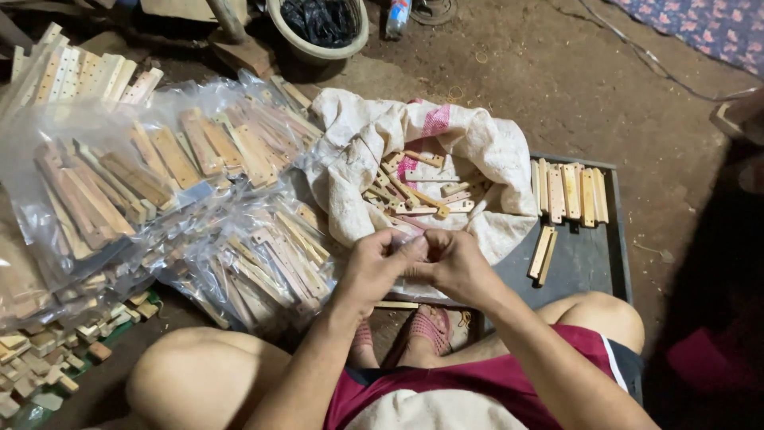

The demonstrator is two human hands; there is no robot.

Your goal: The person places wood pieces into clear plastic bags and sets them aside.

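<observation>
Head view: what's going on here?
A person sits on the ground, knees apart. The left hand and right hand meet over a white sack of small wooden strips, pinching something small between the fingertips; what it is cannot be told. On their left lie clear bags packed with similar strips. On a dark tray to the right, a row of strips stands sorted, with two more lying below them.

Dark-lined bucket, plastic bottle, floral cloth.
</observation>
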